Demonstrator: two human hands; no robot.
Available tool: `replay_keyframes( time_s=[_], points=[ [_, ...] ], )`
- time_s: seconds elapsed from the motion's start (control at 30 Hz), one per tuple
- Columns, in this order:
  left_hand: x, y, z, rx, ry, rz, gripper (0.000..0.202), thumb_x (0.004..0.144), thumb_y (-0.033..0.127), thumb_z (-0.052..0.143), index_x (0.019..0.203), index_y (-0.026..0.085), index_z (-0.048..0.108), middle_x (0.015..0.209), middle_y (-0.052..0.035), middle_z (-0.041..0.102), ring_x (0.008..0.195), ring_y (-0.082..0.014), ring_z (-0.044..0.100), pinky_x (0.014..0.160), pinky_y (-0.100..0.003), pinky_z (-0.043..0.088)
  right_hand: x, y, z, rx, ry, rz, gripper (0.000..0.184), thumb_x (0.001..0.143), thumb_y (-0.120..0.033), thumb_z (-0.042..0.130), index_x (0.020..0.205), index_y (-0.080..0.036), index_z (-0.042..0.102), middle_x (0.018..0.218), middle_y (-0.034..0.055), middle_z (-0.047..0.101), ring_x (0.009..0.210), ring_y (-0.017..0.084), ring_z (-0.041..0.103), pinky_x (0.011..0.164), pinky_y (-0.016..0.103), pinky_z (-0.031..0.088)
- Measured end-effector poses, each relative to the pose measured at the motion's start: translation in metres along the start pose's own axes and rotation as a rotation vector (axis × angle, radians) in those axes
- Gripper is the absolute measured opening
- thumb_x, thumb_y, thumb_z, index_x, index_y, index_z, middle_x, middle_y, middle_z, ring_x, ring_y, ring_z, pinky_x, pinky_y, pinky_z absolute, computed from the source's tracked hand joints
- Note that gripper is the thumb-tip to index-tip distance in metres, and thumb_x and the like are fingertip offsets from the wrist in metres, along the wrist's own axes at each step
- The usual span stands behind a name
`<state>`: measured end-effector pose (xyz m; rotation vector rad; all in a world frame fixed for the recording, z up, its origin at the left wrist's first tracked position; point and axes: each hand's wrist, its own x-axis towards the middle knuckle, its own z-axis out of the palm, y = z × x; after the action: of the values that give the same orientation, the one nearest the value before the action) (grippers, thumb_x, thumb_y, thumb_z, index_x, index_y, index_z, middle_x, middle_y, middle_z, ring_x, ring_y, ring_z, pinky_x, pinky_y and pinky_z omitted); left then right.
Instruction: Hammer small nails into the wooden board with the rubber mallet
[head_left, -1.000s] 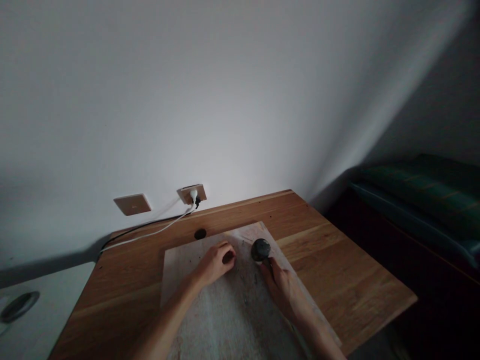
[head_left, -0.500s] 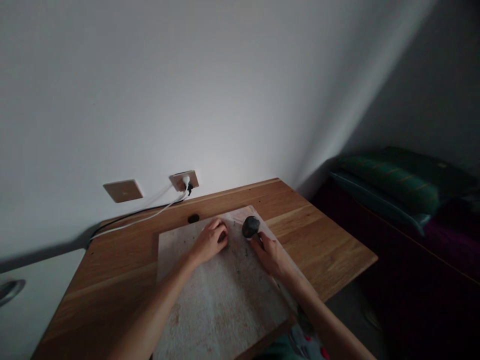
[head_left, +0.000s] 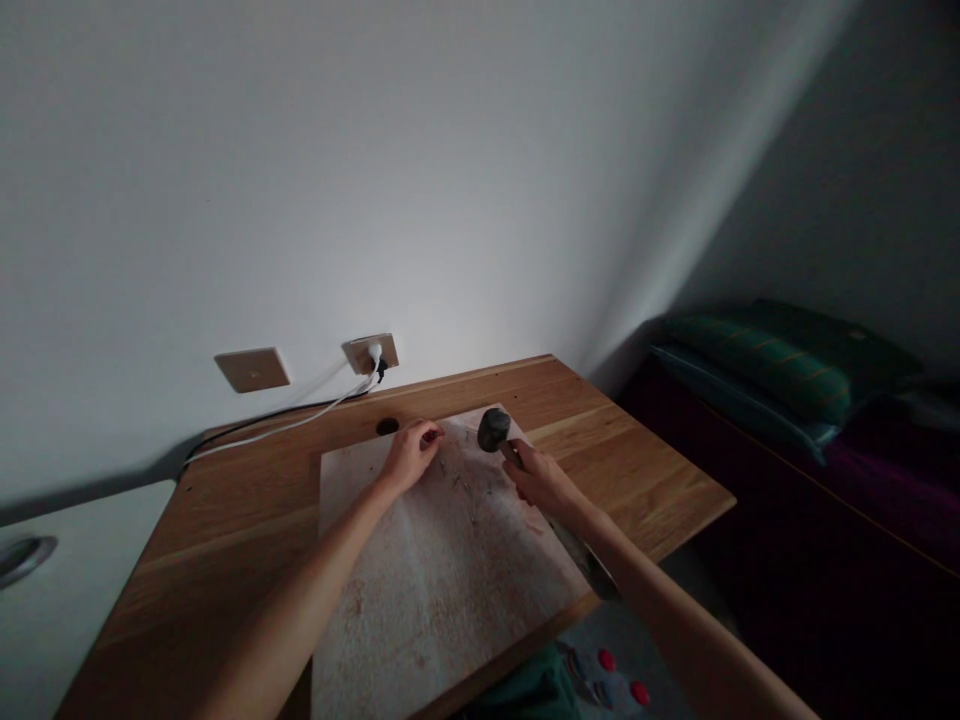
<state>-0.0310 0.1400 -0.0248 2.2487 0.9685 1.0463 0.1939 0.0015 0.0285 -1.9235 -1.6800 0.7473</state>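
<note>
My right hand (head_left: 541,480) is wrapped round the handle of a mallet (head_left: 493,430) with a dark, rounded head. The head is raised over the far right part of a pale wooden board (head_left: 405,590), and the handle runs back under my forearm. Near the board's far edge my left hand (head_left: 409,456) is closed in a pinch, its fingertips pointing right; what it holds is too small to make out. Several thin, nail-like pieces (head_left: 459,482) show on the board between my hands.
The board lies on a wooden desk (head_left: 637,460) against a white wall. Two plates are on the wall, one a socket (head_left: 373,354) with a white plug and cables (head_left: 300,418). A white cabinet (head_left: 97,570) stands left; green cushions (head_left: 765,360) lie right.
My left hand has shifted slightly left and away from me, uncovering nail-like pieces on the board. The mallet head has moved slightly up and left, and more of its handle shows.
</note>
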Motion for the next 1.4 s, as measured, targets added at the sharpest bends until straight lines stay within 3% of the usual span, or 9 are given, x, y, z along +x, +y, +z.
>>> replay_keyframes(
  time_s=[0.13, 0.23, 0.33, 0.43, 0.67, 0.83, 1.17, 1.27, 1.4],
  points=[
    [-0.001, -0.001, 0.0, -0.016, -0.012, 0.028, 0.014, 0.089, 0.009, 0.065, 0.09, 0.016, 0.077, 0.094, -0.0068, 0.072, 0.09, -0.0198, 0.069, 0.085, -0.03, 0.054, -0.005, -0.004, 0.005, 0.006, -0.056, -0.066, 0.028, 0.103, -0.027, 0.042, 0.119, -0.017, 0.061, 0.054, -0.0052, 0.063, 0.042, 0.015, 0.063, 0.048, 0.022, 0.043],
    [-0.003, -0.001, 0.001, -0.037, -0.034, 0.041, 0.018, 0.087, 0.005, 0.065, 0.092, 0.017, 0.078, 0.1, -0.0075, 0.074, 0.095, -0.0208, 0.07, 0.088, -0.031, 0.054, -0.012, -0.001, 0.01, -0.035, -0.03, -0.147, 0.027, 0.102, -0.026, 0.043, 0.118, -0.017, 0.063, 0.087, 0.0076, 0.078, 0.077, 0.023, 0.077, 0.068, 0.027, 0.051],
    [0.0, 0.004, 0.001, -0.071, -0.074, 0.003, 0.028, 0.085, 0.0, 0.061, 0.101, 0.017, 0.076, 0.096, -0.0049, 0.077, 0.09, -0.0191, 0.072, 0.086, -0.029, 0.054, -0.016, 0.003, 0.013, -0.079, -0.003, -0.191, 0.034, 0.106, -0.03, 0.038, 0.128, -0.017, 0.061, 0.106, 0.0137, 0.079, 0.106, 0.03, 0.075, 0.082, 0.032, 0.051],
    [0.007, 0.012, 0.002, -0.061, -0.071, -0.045, 0.028, 0.085, 0.001, 0.061, 0.105, 0.018, 0.073, 0.09, -0.0026, 0.077, 0.086, -0.0186, 0.072, 0.083, -0.028, 0.053, -0.015, 0.006, 0.014, -0.082, -0.007, -0.167, 0.037, 0.107, -0.034, 0.036, 0.129, -0.017, 0.061, 0.103, 0.0149, 0.08, 0.106, 0.033, 0.075, 0.081, 0.034, 0.051],
    [0.01, 0.015, 0.009, 0.017, -0.087, -0.07, 0.02, 0.082, 0.0, 0.06, 0.087, 0.018, 0.069, 0.081, -0.0015, 0.073, 0.076, -0.0174, 0.067, 0.073, -0.025, 0.047, -0.014, 0.01, 0.016, -0.037, 0.02, -0.213, 0.033, 0.106, -0.034, 0.038, 0.123, -0.02, 0.062, 0.108, 0.0128, 0.079, 0.108, 0.032, 0.075, 0.082, 0.035, 0.052],
    [0.005, 0.011, 0.01, 0.029, -0.069, -0.052, 0.019, 0.082, 0.0, 0.061, 0.085, 0.017, 0.069, 0.08, -0.0017, 0.072, 0.074, -0.0167, 0.066, 0.072, -0.025, 0.046, -0.015, 0.011, 0.015, -0.016, 0.023, -0.194, 0.031, 0.106, -0.035, 0.039, 0.12, -0.021, 0.063, 0.099, 0.0105, 0.08, 0.102, 0.03, 0.076, 0.077, 0.033, 0.051],
    [0.005, 0.015, 0.012, 0.123, -0.12, 0.018, 0.02, 0.086, 0.002, 0.063, 0.092, 0.019, 0.073, 0.099, -0.0069, 0.076, 0.093, -0.0216, 0.07, 0.085, -0.029, 0.051, -0.013, 0.013, 0.018, -0.071, 0.033, -0.172, 0.038, 0.104, -0.037, 0.039, 0.126, -0.018, 0.063, 0.101, 0.0142, 0.08, 0.101, 0.032, 0.076, 0.077, 0.034, 0.051],
    [0.005, 0.013, 0.013, 0.097, -0.124, 0.005, 0.022, 0.085, 0.001, 0.062, 0.094, 0.019, 0.071, 0.097, -0.0065, 0.076, 0.092, -0.0216, 0.07, 0.083, -0.029, 0.05, -0.011, 0.012, 0.015, -0.027, -0.001, -0.158, 0.039, 0.103, -0.039, 0.04, 0.125, -0.018, 0.064, 0.08, 0.0073, 0.076, 0.074, 0.026, 0.076, 0.066, 0.031, 0.05],
    [0.003, 0.008, 0.015, 0.038, -0.126, -0.053, 0.039, 0.084, 0.003, 0.064, 0.119, 0.019, 0.066, 0.098, -0.0055, 0.076, 0.083, -0.0196, 0.07, 0.077, -0.028, 0.051, 0.0, -0.004, 0.006, 0.045, -0.051, -0.07, 0.045, 0.103, -0.041, 0.039, 0.135, -0.016, 0.059, 0.053, -0.0052, 0.056, 0.04, 0.018, 0.057, 0.044, 0.026, 0.04]
  ],
)
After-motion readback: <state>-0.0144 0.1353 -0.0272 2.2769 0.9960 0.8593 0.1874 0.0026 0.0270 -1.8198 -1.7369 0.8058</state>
